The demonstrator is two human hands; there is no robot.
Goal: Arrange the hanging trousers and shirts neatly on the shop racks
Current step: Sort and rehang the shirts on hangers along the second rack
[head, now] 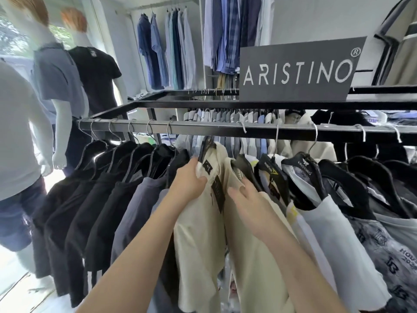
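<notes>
1. Two bare hands are up at the front rail (pixel 203 129) of a black shop rack, right in the middle of the hanging row.
2. Counting along that rail: about six dark shirts (pixel 94 199) on the left (black going to navy), then two cream shirts (pixel 198 233) in the centre, then a run of white and grey printed tees (pixel 327 222) to the right. I can't get an exact number on those, they overlap too much.
3. Left hand (pixel 188 177): fingers curled around the collar of the left cream shirt, just under its hanger. Closed grip, fabric bunched in it.
4. Right hand (pixel 248 199): fingers mostly straight and a little spread, lying flat on the shoulder of the second cream shirt. Touching it, not gripping anything.
5. A black price tag (pixel 217 193) dangles between the two hands.
6. A grey ARISTINO sign (pixel 297 71) sits on top of the rack.
7. Three mannequins (pixel 94 73) stand on the left by the window.
8. More blue and white shirts (pixel 167 53) hang on the back wall rail.
</notes>
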